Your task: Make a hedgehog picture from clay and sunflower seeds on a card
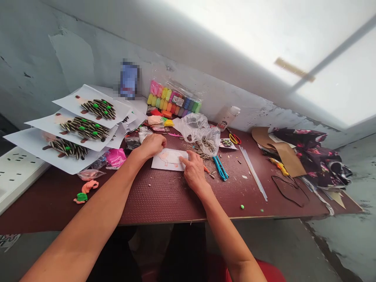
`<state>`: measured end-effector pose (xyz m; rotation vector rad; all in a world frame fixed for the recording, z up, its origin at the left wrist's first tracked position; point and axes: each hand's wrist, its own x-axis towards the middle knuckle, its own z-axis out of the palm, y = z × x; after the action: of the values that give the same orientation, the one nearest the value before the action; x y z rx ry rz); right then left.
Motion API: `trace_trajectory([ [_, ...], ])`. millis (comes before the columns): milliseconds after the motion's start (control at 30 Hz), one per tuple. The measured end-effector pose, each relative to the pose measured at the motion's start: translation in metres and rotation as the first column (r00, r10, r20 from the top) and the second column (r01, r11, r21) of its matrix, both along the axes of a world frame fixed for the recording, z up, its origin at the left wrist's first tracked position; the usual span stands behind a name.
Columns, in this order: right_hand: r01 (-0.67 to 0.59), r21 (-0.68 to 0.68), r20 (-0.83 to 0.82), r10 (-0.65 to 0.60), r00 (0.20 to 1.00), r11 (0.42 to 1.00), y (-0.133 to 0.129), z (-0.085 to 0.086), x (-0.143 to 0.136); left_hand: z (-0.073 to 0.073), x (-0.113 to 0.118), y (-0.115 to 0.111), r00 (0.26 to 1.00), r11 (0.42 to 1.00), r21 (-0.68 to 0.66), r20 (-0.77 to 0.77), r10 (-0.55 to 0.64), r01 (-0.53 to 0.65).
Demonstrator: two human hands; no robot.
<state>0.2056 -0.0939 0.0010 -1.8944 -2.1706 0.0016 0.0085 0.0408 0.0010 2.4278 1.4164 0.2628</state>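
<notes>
A white paper card (pixel 169 166) with a drawn animal outline lies on the table in front of me. Pale clay (pixel 172 157) is spread inside the outline, and small orange feet show below it. My left hand (pixel 153 145) is by the card's upper left corner, its fingers curled together; what they hold, if anything, is hidden. Over the card's right end, my right hand (pixel 194 169) has its index finger stretched onto the clay and its other fingers partly bent. A blue utility knife (pixel 220 168) and sunflower seeds (pixel 208 145) lie to the right of that hand.
Stacked cards with seed-covered hedgehogs (pixel 85 127) rise at the left. Colored clay packs (pixel 174 100) lean on the wall behind a plastic bag (pixel 194 125). Scissors (pixel 235 139), a white bottle (pixel 229 116), clear glue sticks (pixel 254 174) and a yellow glue gun (pixel 279 166) are toward the right.
</notes>
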Motion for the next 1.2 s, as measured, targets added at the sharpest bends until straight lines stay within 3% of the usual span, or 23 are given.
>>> trace_trajectory([
  [300, -0.014, 0.111, -0.095, 0.024, 0.995, 0.994, 0.0, -0.008, 0.006, 0.001, 0.001, 0.0, 1.0, 1.0, -0.022, -0.011, 0.01, -0.011],
  [533, -0.022, 0.026, -0.025, 0.022, 0.999, 0.999, 0.004, -0.005, 0.001, 0.003, 0.0, -0.001, 1.0, 1.0, -0.018, 0.025, 0.002, -0.002],
  [700, -0.037, 0.034, -0.031, 0.038, 0.999, 0.999, 0.005, -0.007, 0.001, 0.012, 0.005, -0.009, 0.977, 0.985, -0.023, 0.133, -0.167, 0.172],
  [867, -0.035, 0.025, -0.025, 0.036, 0.999, 0.999, 0.004, -0.01, 0.002, 0.022, 0.011, -0.025, 0.947, 0.945, -0.084, 0.082, -0.311, 0.317],
  [1200, -0.036, 0.011, -0.047, 0.036, 0.998, 0.999, 0.003, -0.011, 0.003, 0.026, 0.014, -0.03, 0.949, 0.936, -0.167, -0.009, -0.315, 0.309],
])
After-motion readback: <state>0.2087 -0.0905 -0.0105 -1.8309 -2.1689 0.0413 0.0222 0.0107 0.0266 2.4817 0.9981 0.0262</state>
